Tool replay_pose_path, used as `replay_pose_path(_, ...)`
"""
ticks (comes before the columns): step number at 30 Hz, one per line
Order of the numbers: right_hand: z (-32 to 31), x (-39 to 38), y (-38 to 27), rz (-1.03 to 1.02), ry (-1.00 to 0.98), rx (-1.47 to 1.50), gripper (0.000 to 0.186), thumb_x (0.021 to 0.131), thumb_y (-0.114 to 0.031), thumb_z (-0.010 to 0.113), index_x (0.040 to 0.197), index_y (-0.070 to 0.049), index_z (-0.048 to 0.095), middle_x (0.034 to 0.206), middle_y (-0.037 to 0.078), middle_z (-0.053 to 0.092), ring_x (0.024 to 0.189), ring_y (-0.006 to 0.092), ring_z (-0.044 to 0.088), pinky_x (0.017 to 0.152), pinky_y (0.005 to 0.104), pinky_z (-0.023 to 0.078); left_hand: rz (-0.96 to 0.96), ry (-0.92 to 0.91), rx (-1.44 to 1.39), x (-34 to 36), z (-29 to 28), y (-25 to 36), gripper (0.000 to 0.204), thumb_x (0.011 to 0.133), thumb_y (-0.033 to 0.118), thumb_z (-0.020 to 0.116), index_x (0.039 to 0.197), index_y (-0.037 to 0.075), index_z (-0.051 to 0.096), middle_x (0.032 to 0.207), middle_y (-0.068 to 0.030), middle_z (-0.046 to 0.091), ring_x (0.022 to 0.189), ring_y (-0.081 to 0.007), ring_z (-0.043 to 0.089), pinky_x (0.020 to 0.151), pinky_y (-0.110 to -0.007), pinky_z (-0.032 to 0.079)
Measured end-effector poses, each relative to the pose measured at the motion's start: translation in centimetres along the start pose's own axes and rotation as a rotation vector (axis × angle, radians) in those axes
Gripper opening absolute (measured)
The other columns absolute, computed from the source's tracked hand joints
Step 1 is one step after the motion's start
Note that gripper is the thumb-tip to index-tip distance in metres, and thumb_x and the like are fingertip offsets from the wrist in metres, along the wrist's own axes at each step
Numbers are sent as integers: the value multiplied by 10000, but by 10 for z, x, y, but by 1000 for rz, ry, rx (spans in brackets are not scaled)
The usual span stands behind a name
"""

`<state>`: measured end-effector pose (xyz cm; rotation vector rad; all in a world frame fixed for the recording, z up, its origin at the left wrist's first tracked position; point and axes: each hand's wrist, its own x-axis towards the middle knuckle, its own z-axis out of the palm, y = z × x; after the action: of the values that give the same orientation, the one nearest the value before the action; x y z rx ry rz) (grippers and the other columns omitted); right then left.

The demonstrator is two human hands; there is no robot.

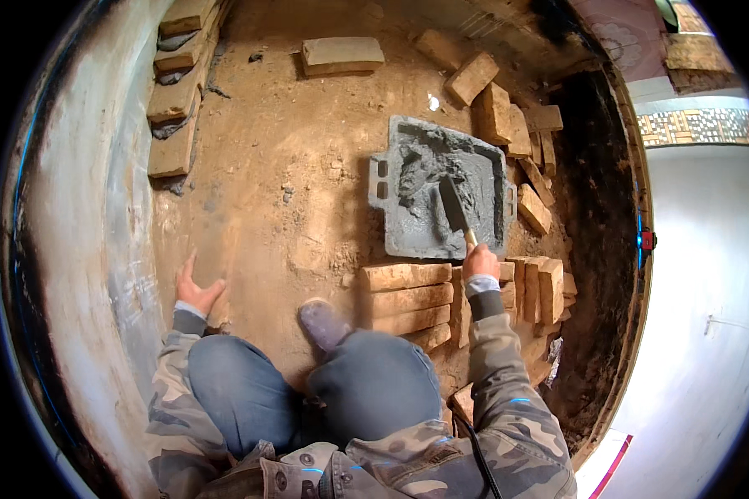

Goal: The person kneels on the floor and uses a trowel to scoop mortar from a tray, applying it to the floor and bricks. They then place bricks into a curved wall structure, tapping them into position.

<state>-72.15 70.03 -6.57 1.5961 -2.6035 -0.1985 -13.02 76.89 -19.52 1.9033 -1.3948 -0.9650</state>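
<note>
A trowel [452, 205] with a long, flat, cleaver-like blade and a pale handle is gripped in my right hand [481, 264]. Its blade lies over the wet grey mortar [429, 212] in a rectangular grey tub [379, 179], and my hand is just past the tub's near edge. On the left, my left hand [198, 291] is open, thumb and fingers apart, close to the pale wall. Nothing shows in its grasp. Below its palm is a tan piece [219, 312], partly hidden, that may be the end of a brick.
Stacked bricks [408, 299] stand in front of the tub; more bricks [495, 112] lie along its right side. A single brick [342, 56] rests on the dirt floor at the back. Bricks with grey mortar [171, 155] line the left wall. A dark trench-like strip [595, 249] runs along the right.
</note>
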Motion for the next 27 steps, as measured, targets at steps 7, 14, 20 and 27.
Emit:
replay_pose_path(7, 22, -51, -48, -151, -220, 133, 359, 934, -359, 564, 885, -5, 599, 805, 297, 648, 780, 507, 620, 688, 579, 491, 73, 47, 629, -88, -38, -17, 1085, 535, 251, 834, 1487, 176, 320, 1370, -282, 369, 1278, -471, 347, 1075, -547, 300)
replay_pose_path(14, 89, -19, -32, -97, -170, 361, 633, 857, -566, 641, 720, 52, 651, 572, 196, 602, 579, 319, 636, 577, 446, 472, -170, -27, 474, -132, -16, -26, 1101, 529, 285, 830, 1489, 162, 304, 1235, -264, 425, 1183, -456, 406, 991, -553, 351)
replay_pose_path(20, 42, -22, -31, 157, -672, 1027, 585, 913, -551, 590, 601, -56, 593, 530, 57, 557, 422, 149, 492, 390, 312, 359, -173, 2, 564, -153, -34, -44, 1123, 515, 337, 841, 1476, 142, 293, 1271, -240, 421, 1188, -441, 411, 985, -536, 368)
replay_pose_path(27, 38, -46, -75, 24, -508, 1304, 491, 965, -452, 564, 665, -66, 521, 479, 15, 463, 338, 108, 402, 322, 277, 302, -245, -30, 534, -163, -46, -44, 1116, 530, 358, 839, 1472, 113, 294, 1328, -224, 410, 1213, -422, 415, 1002, -519, 358)
